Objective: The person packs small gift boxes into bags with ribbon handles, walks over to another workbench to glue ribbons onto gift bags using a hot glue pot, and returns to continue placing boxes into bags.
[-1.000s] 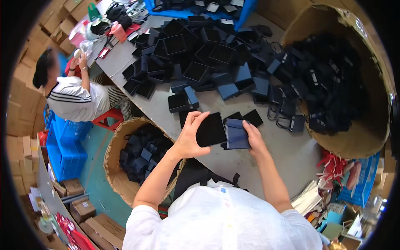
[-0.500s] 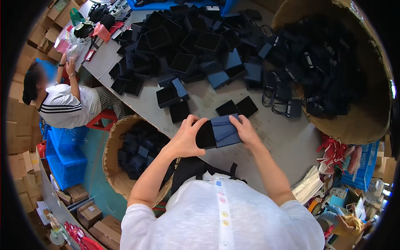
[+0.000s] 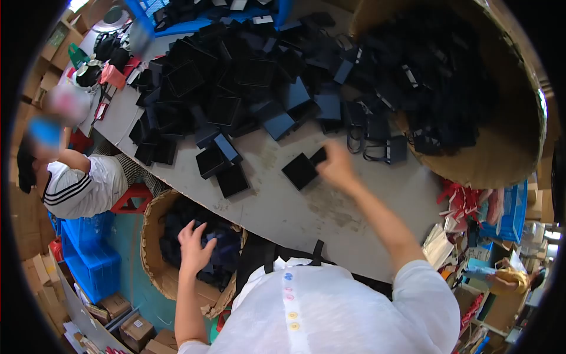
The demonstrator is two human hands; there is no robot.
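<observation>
My left hand is over the cardboard drum left of my body, its fingers spread and holding nothing. Below it lie dark blue boxes, somewhat blurred. Out on the grey table, my right hand has its fingers closed around the edge of a small black open box, mostly hidden by the hand. Touching distance to its left is another black open box. Farther left, a black box lies below a box with a blue side.
A large heap of black and blue boxes covers the table's back. At right, a big cardboard drum lies tipped, full of small dark bags. A blue crate stands behind. A person in a white shirt sits at left.
My hands have parted, and the blue box they held together is out of them. The left moved down-left over the drum; the right reached forward to a black box. The view shifted.
</observation>
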